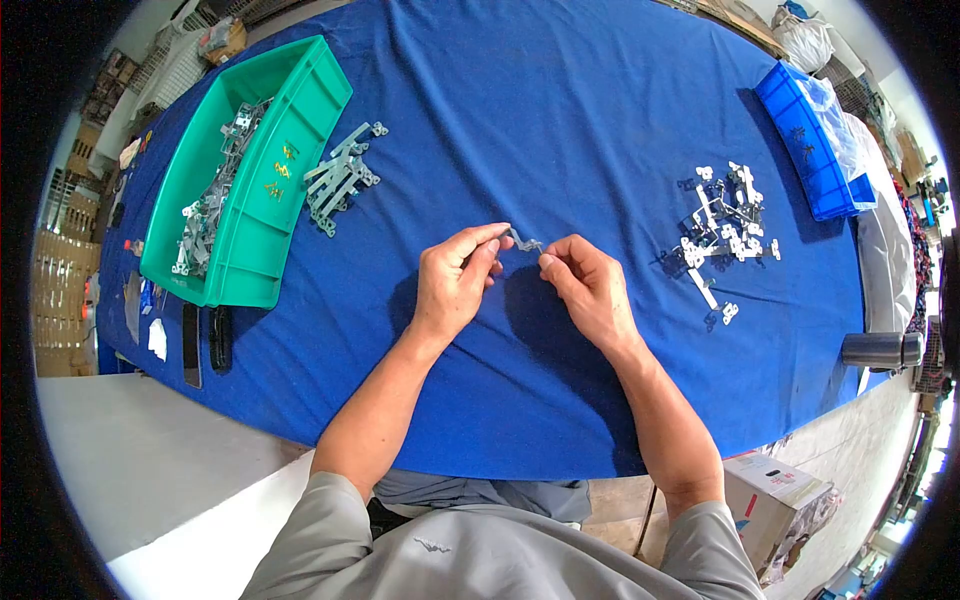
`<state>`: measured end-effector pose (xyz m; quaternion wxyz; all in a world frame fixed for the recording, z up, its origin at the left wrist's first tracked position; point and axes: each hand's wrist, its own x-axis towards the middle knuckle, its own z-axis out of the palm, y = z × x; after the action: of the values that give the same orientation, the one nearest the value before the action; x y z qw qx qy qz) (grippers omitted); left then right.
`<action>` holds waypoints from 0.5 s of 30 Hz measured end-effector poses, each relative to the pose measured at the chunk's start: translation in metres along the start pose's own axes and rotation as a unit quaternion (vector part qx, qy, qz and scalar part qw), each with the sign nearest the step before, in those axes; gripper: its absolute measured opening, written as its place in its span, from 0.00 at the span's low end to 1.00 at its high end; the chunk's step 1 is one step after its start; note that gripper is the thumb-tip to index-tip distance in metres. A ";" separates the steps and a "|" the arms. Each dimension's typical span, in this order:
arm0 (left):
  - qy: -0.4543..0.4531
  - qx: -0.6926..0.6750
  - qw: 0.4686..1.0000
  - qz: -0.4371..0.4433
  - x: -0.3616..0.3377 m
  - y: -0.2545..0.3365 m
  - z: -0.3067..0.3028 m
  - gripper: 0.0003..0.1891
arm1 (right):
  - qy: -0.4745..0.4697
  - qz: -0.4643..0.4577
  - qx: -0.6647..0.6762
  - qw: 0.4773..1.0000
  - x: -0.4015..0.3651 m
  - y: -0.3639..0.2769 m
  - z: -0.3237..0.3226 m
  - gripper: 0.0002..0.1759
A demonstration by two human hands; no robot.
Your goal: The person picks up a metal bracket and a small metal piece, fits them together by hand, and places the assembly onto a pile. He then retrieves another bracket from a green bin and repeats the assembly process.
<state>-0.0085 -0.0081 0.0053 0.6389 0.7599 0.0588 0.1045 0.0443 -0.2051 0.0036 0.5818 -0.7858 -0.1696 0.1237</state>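
Note:
A small bent metal bracket (522, 242) is held up above the blue cloth, spanning the gap between my two hands. My left hand (458, 275) pinches its left end between thumb and fingers. At its right end, my right hand (590, 285) has thumb and forefinger pressed together; the fingertips hide part of that end. To the left lies a pile of long metal brackets (342, 178), beside the green bin. A looser heap of metal brackets (725, 225) spreads over the cloth on the right.
A green bin (235, 262) with more metal parts stands at left; small brass-coloured pieces (280, 172) show at its side. A blue bin (822, 185) with clear plastic sits at far right, a steel flask (882, 349) near the table edge. A cardboard box (765, 500) stands below.

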 end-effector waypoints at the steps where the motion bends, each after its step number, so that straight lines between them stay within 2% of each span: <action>1: -0.002 0.014 1.000 0.027 0.001 0.001 -0.001 0.12 | 0.004 -0.003 -0.011 1.000 0.000 0.000 0.000 0.10; 2: -0.005 0.029 0.998 0.053 0.002 0.002 -0.002 0.12 | 0.002 -0.004 -0.010 1.000 0.000 -0.001 0.000 0.10; 5: 0.004 0.099 0.972 0.213 0.007 -0.003 -0.004 0.11 | -0.004 0.011 0.013 1.000 -0.001 -0.005 0.000 0.09; 7: 0.003 0.102 0.970 0.219 0.005 0.001 -0.002 0.11 | -0.008 0.041 0.054 0.998 -0.001 -0.006 0.000 0.09; 10: 0.003 0.130 0.962 0.239 0.006 0.004 -0.003 0.11 | -0.002 0.035 0.141 0.989 0.001 -0.004 0.001 0.10; 15: -0.007 0.151 0.956 0.250 0.004 0.006 -0.001 0.11 | -0.044 0.037 0.150 0.987 0.003 -0.006 -0.004 0.11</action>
<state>-0.0048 -0.0072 0.0118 0.4703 0.8388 -0.1225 0.2454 0.0477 -0.2057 0.0105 0.6801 -0.6892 -0.1455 0.2031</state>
